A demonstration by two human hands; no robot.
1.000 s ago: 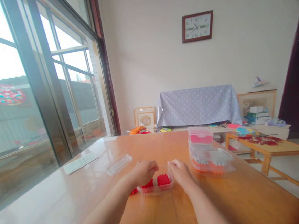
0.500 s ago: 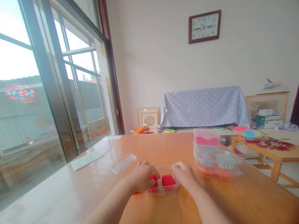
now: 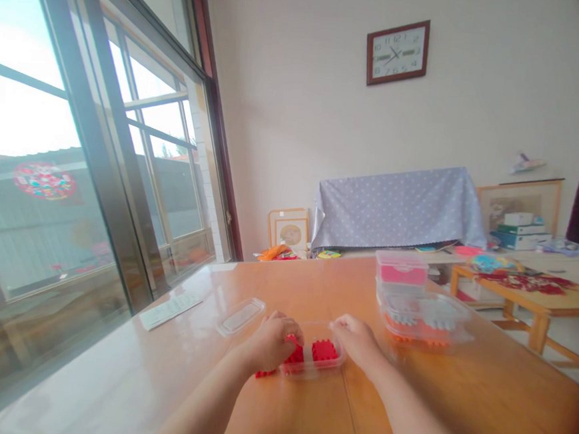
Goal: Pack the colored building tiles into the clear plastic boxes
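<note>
A clear plastic box [image 3: 335, 364] sits on the table between my hands. My left hand [image 3: 276, 339] is over its left side, fingers curled around a red toothed block [image 3: 296, 356]. Inside the box on the right lies a second red toothed block [image 3: 324, 350]. Part of another red piece [image 3: 264, 374] shows below my left hand, mostly hidden by it. My right hand [image 3: 357, 337] is closed, thumb and fingers pinching the box's right far rim.
A clear lid [image 3: 241, 317] and a printed sheet [image 3: 170, 311] lie left on the wooden table [image 3: 298, 418]. At right stand a clear container with grey and orange toothed pieces [image 3: 419, 324] and a pink-filled box [image 3: 401, 272]. A window borders the left side.
My left hand's fingers have closed in around the red block, which shows more at its edge. My right hand stays at the box rim. The view shifts slightly.
</note>
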